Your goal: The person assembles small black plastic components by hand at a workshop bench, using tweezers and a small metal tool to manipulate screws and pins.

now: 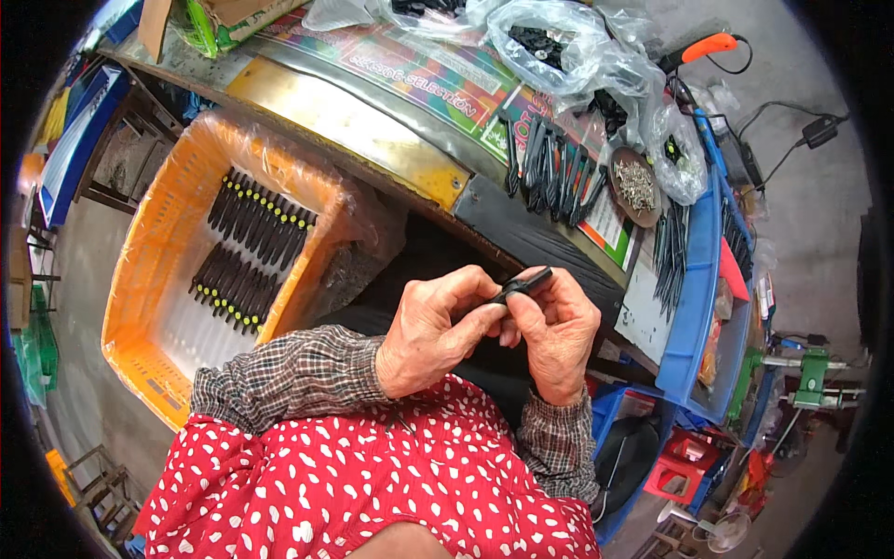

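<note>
In front of my lap, both hands come together on a slim black handle-like piece (531, 280). My left hand (430, 326) pinches its near end between thumb and fingertips. My right hand (561, 340) has its thumb and curled fingers around the other end, which sticks out past the fingers. The fingers cover much of the piece, so its exact kind cannot be made out. To the left, an orange crate (140, 279) lined with plastic film holds two rows of slim black pieces (263, 224) with yellow-green dots.
Dark slender parts (549, 172) lie in bunches on the bench, beside a brown dish (637, 186) of small metal bits. Transparent bags (559, 47) hold black parts at the back. An orange-and-black tool (708, 47) with a cord and a blue tray (694, 359) are at the right.
</note>
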`<state>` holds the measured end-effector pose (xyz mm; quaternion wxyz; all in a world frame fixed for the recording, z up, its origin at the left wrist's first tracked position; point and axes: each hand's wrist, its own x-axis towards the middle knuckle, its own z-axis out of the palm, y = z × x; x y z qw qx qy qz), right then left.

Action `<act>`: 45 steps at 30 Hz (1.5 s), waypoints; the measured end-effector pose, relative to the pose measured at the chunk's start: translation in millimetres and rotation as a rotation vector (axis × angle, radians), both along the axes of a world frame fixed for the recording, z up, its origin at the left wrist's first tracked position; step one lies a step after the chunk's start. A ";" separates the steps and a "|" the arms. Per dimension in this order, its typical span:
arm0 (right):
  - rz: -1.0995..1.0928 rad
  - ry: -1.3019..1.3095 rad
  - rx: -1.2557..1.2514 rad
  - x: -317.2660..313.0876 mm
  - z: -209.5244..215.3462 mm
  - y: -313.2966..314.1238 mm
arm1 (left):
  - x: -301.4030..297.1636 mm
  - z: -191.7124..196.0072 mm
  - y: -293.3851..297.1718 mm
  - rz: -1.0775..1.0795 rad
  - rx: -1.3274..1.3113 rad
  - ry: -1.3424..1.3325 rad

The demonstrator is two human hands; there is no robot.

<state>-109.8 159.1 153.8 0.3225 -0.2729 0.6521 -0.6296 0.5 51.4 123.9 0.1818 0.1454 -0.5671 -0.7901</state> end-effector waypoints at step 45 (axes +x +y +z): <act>0.046 0.034 0.073 -6.3 -0.5 0.6 | 2.2 -4.0 -11.8 -0.208 0.296 -0.004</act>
